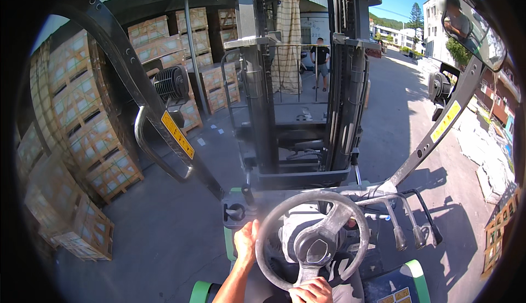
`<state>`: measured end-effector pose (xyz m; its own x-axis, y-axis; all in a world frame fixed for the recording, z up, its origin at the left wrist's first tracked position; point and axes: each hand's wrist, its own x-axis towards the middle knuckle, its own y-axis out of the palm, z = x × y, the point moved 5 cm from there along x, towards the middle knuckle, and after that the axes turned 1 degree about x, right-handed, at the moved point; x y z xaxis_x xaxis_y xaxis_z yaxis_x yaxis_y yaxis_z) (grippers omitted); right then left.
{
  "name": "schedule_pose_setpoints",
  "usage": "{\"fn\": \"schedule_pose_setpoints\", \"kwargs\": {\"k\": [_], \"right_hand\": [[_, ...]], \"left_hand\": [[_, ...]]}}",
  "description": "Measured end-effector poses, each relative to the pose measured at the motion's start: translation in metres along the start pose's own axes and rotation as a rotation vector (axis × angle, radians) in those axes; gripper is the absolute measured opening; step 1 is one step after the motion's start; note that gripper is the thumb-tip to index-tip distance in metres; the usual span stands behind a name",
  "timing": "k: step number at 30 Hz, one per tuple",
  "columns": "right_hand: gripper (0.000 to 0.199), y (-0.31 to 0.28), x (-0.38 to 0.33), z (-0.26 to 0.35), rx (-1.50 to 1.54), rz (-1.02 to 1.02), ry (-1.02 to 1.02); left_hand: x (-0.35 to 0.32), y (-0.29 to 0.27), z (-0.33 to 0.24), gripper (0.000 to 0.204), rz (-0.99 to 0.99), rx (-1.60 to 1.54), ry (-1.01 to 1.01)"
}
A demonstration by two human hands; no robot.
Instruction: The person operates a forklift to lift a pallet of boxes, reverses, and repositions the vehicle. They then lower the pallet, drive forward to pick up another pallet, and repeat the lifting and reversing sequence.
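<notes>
A grey, dusty steering wheel (267,214) of a forklift stands in front of me. My right hand (311,291) is closed over the bottom of its rim. Just outside the left side of the rim is my left hand (245,243), thumb up and fingers curled; what they hold, if anything, is hidden. A short black lever (247,194) rises from the dash just beyond that hand. To the right of the wheel, several control levers (401,238) with dark grips hang untouched. Beyond the dash stands the forklift's mast (260,95).
Stacked wooden crates (90,111) line the left side. A person (320,65) stands ahead, seen through the mast. Overhead-guard posts (164,119) frame both sides, with a mirror (466,24) at upper right. White bundles (487,149) and a wooden pallet (499,232) lie right.
</notes>
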<state>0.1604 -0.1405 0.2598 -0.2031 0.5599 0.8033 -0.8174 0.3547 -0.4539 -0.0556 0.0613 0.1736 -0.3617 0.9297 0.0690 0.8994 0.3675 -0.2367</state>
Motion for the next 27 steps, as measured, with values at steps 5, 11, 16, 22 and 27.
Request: {"fn": "schedule_pose_setpoints", "kwargs": {"k": [5, 11, 16, 22, 27], "right_hand": [[0.013, -0.074, -0.005, -0.048, -0.077, -0.074, 0.091], [0.014, -0.118, -0.006, -0.092, -0.023, -0.121, 0.118], [0.016, -0.128, -0.013, -0.104, 0.043, -0.045, 0.087], [0.015, -0.153, -0.013, -0.136, 0.137, 0.005, -0.049], [0.017, -0.191, -0.026, -0.158, 0.221, 0.076, -0.083]], "left_hand": [[-0.024, 0.030, -0.013, 0.035, -0.088, 0.004, 0.027], [-0.036, 0.072, -0.022, 0.037, -0.140, -0.022, 0.012], [-0.056, 0.100, -0.040, 0.036, -0.209, -0.128, 0.034], [-0.076, 0.134, -0.053, 0.029, -0.297, -0.152, -0.021], [-0.109, 0.166, -0.056, 0.028, -0.389, -0.161, 0.050]]}}
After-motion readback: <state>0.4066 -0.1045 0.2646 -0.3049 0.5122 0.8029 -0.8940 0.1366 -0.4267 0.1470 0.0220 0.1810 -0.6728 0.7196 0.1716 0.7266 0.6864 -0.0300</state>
